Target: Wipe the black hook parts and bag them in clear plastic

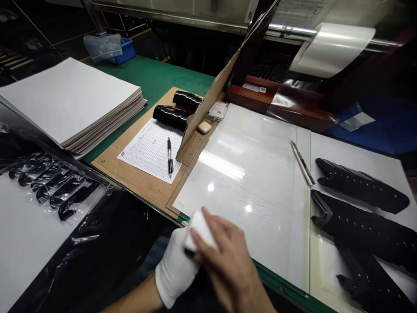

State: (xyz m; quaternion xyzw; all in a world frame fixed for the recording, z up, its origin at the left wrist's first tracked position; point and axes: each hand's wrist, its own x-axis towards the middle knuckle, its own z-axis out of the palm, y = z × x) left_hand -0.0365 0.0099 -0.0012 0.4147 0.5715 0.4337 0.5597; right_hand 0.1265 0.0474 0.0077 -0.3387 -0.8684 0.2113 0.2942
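Note:
My left hand (177, 265) wears a white glove and is closed in front of the table edge. A dark edge of a black part (190, 252) shows in its grip; the rest is covered. Bare and bent over it, my right hand (230, 256) presses a white wipe-like piece (202, 229) against that part. The two hands touch, and some fingers are hidden or blurred. Just beyond them lies a glass sheet (247, 174) over white paper.
Black curved parts (365, 217) lie at right beside a pen-like tool (302, 163). A cardboard divider (208, 104) stands by stacked black parts (171, 116), a printed form (146, 152) and a pen (170, 157). Left are a paper stack (71, 100) and bagged black pieces (55, 182).

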